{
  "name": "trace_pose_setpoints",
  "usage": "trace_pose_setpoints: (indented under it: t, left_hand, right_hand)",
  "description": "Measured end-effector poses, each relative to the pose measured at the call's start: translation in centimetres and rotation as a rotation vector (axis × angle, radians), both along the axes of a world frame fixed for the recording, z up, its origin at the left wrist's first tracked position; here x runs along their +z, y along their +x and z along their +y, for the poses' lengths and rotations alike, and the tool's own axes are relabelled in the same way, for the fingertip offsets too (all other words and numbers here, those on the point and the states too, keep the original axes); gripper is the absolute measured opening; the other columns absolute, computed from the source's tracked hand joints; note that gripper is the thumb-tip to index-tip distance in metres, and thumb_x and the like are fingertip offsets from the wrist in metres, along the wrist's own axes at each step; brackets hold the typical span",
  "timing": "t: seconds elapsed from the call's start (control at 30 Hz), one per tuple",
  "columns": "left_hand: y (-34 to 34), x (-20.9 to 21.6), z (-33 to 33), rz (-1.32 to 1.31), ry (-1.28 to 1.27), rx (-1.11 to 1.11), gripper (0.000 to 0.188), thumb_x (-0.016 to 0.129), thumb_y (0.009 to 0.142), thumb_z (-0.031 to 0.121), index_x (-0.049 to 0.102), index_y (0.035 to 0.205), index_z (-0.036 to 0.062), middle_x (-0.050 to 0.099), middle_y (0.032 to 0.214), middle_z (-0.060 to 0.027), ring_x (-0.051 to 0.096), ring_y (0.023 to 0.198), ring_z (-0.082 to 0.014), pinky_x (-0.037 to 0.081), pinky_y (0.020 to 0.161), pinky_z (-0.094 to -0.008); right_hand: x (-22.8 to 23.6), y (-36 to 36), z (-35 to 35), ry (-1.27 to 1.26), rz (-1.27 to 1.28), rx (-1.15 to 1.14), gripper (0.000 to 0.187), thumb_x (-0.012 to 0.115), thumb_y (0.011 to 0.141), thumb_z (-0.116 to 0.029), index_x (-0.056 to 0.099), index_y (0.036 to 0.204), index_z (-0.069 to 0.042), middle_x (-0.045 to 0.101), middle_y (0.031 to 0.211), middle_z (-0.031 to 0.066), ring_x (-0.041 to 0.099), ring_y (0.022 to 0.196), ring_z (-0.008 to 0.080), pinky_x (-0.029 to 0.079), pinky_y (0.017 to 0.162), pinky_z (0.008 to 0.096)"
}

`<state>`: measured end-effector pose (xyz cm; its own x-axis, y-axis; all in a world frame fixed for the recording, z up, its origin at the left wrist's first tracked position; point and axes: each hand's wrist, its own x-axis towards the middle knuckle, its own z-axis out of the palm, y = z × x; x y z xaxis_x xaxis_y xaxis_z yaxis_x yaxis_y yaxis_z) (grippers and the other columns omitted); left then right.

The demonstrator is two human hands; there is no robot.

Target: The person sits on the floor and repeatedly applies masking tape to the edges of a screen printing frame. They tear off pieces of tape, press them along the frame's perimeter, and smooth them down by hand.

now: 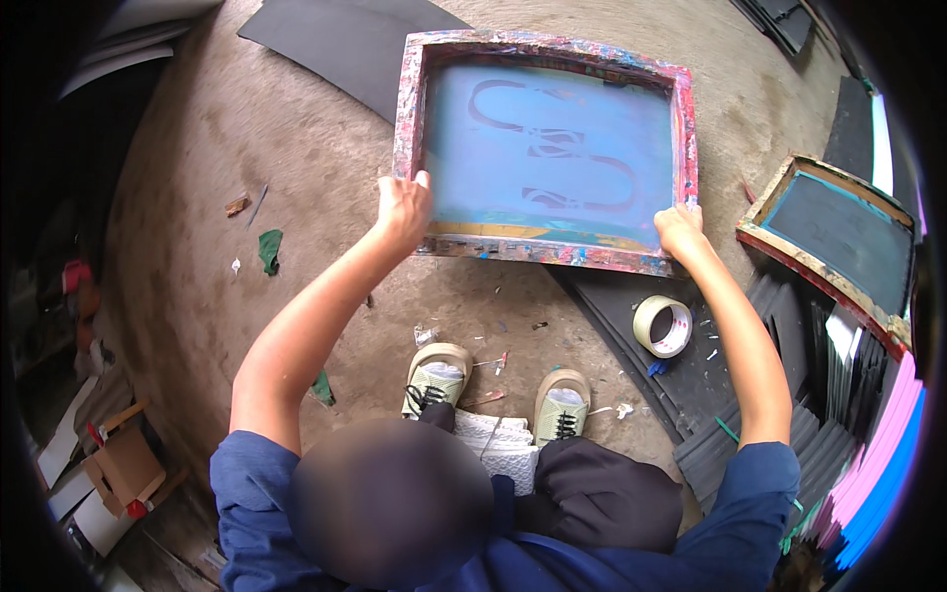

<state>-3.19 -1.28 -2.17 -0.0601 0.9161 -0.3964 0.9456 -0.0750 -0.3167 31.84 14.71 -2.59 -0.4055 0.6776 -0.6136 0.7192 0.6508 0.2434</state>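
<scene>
My left hand (402, 214) is closed round the left side of a wooden screen-printing frame (552, 251), near its lower corner. Gripping the lower right corner is my right hand (681, 233), with its fingers wrapped over the edge. The frame is held out in front of me, slightly tilted, its rim crusted with red, blue and white paint. Inside it stretches a bluish mesh (473, 163) with curved, sandal-like outlines. The far fingers of both hands are partly hidden by the wood.
A roll of tape (641, 333) lies on black sheets (621, 306) at the right. Beyond it rests a second, smaller screen frame (774, 242). Pink sheets (873, 449) and blue sheets (888, 483) are stacked at the right edge. A cardboard box (126, 466) stands lower left; scraps litter the floor.
</scene>
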Motion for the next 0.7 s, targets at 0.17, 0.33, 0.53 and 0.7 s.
trace_pose_setpoints:
  t: [0.17,0.33,0.53,0.7]
  left_hand:
    - [-0.7,0.7,0.8,0.009,-0.124,0.001,0.070,0.078,0.059,0.048,0.043,0.100,0.0041,0.063,0.068,-0.0049,0.064,0.069,-0.0211,0.045,0.064,-0.0341]
    - [-0.5,3.1,-0.1,-0.526,-0.062,-0.003,0.058,0.069,0.073,0.044,0.046,0.110,0.0055,0.062,0.088,-0.0103,0.058,0.097,-0.0206,0.045,0.076,-0.0334]
    - [0.0,2.6,-1.4,-0.837,-0.263,-0.067,0.062,0.073,0.070,0.018,0.041,0.122,0.0116,0.064,0.103,-0.0114,0.061,0.096,-0.0273,0.049,0.084,-0.0369]
    - [-1.4,1.6,-1.9,-0.894,-0.188,-0.098,0.056,0.071,0.071,0.014,0.043,0.120,0.0107,0.065,0.101,-0.0110,0.064,0.090,-0.0263,0.052,0.076,-0.0359]
  right_hand:
    - [0.9,1.5,-0.2,-0.034,0.176,-0.079,0.021,0.058,0.079,-0.010,0.061,0.100,-0.004,0.063,0.101,0.0142,0.056,0.102,0.0304,0.043,0.086,0.0433]
    - [3.2,2.6,-2.6,-0.386,0.900,-0.132,0.033,0.061,0.081,-0.018,0.057,0.110,-0.003,0.063,0.097,0.0161,0.055,0.102,0.0328,0.039,0.096,0.0426]
    - [2.6,3.6,-2.2,-0.393,0.716,-0.063,0.025,0.060,0.079,-0.005,0.061,0.104,-0.006,0.064,0.082,0.0174,0.052,0.106,0.0387,0.038,0.099,0.0424]
    - [2.1,5.1,-2.7,-0.355,0.782,-0.049,0.019,0.057,0.079,-0.001,0.064,0.097,-0.006,0.063,0.082,0.0178,0.046,0.116,0.0369,0.039,0.098,0.0437]
